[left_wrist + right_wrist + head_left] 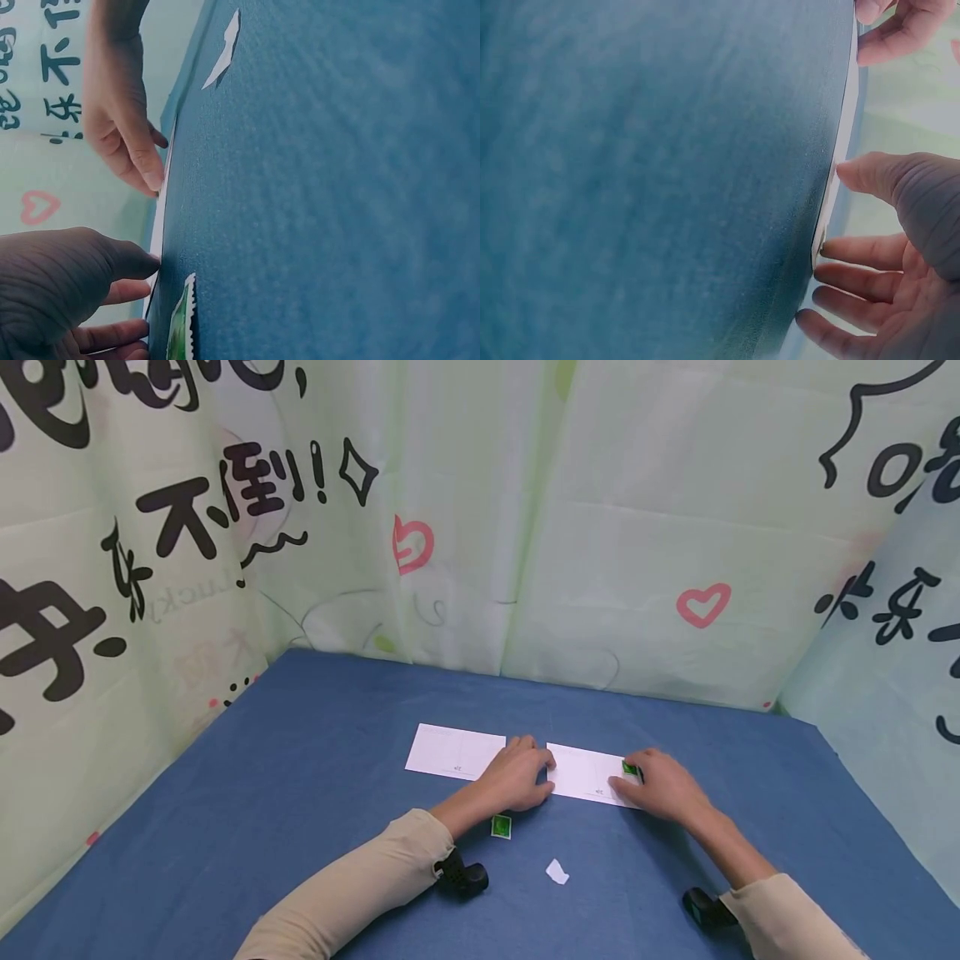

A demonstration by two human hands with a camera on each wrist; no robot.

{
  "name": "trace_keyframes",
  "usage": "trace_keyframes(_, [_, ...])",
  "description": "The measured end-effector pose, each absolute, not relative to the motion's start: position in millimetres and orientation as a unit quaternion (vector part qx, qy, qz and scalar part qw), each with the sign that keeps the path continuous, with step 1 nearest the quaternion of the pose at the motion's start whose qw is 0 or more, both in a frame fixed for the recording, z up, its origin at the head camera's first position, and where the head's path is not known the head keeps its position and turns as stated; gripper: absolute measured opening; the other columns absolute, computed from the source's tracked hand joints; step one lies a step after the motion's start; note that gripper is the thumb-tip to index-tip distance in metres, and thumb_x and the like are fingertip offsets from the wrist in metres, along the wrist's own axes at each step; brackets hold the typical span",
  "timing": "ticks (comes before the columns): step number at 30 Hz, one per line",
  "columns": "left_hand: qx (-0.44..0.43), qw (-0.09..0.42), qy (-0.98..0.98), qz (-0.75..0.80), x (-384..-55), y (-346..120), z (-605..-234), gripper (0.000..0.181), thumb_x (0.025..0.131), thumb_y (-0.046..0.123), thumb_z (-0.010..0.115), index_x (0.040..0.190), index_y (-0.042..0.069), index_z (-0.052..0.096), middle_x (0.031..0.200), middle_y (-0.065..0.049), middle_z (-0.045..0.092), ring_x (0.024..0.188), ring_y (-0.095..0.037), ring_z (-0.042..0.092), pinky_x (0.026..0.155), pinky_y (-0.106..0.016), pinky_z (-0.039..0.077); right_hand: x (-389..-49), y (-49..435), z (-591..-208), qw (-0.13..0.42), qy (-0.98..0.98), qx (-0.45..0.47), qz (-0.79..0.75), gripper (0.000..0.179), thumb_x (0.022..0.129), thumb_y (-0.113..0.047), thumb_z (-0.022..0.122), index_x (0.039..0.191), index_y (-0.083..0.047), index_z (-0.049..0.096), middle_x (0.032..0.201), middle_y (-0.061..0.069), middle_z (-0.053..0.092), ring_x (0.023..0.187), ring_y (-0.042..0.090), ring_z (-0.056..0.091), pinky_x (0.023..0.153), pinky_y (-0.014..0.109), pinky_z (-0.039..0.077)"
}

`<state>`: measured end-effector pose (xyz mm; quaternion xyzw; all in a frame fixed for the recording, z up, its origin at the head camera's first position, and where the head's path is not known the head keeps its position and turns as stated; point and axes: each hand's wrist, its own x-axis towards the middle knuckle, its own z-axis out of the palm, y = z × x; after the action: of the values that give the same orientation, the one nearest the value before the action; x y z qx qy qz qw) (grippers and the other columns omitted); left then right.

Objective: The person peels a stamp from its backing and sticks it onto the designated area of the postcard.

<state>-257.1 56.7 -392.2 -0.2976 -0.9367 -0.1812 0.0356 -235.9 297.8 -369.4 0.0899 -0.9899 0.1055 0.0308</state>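
Observation:
A white card point(581, 772) with small print along its near edge lies flat on the blue table, between my two hands. Its far right corner bears a green stamp point(628, 768), partly covered by my fingers. My left hand point(517, 777) touches the card's left edge with thumb and fingertips, the fingers fairly straight. At the right end, the thumb of my right hand point(663, 785) rests on the card near the stamp; its fingers extend along the edge in the right wrist view. Close to my left wrist lies a loose green stamp point(501, 827) with a perforated white border point(192, 300).
A second white card point(450, 750) lies to the left, partly behind my left hand. Nearer me is a torn white paper scrap point(557, 872). Printed curtains point(600, 543) hang behind the table and along its sides. Black wrist devices point(468, 878) sit below both sleeves.

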Motion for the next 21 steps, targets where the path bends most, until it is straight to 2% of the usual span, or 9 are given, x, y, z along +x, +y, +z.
trace_keyframes(13, [-0.294, 0.041, -0.939, -0.175, -257.2, 57.3, -392.2, 0.029, 0.097, 0.031, 0.069, 0.122, 0.016, 0.073, 0.115, -0.005, 0.062, 0.103, -0.018, 0.054, 0.088, -0.032, 0.047, -233.3, 296.8, -368.2, 0.008, -0.991, 0.12, 0.057, 0.054, 0.097, -0.031, 0.067, 0.125, 0.015, 0.062, 0.125, 0.036, 0.061, 0.115, 0.051, 0.06, 0.097, 0.061, 0.047])
trace_keyframes(21, [-0.292, 0.04, -0.94, -0.174, -255.7, 58.4, -393.3, 0.029, 0.097, 0.031, 0.069, 0.122, 0.017, 0.073, 0.115, -0.004, 0.062, 0.102, -0.017, 0.054, 0.087, -0.03, 0.046, -226.8, 294.1, -369.8, 0.013, -0.991, 0.123, 0.05, 0.052, 0.096, -0.03, 0.069, 0.124, 0.013, 0.064, 0.124, 0.034, 0.063, 0.115, 0.05, 0.06, 0.097, 0.061, 0.048])
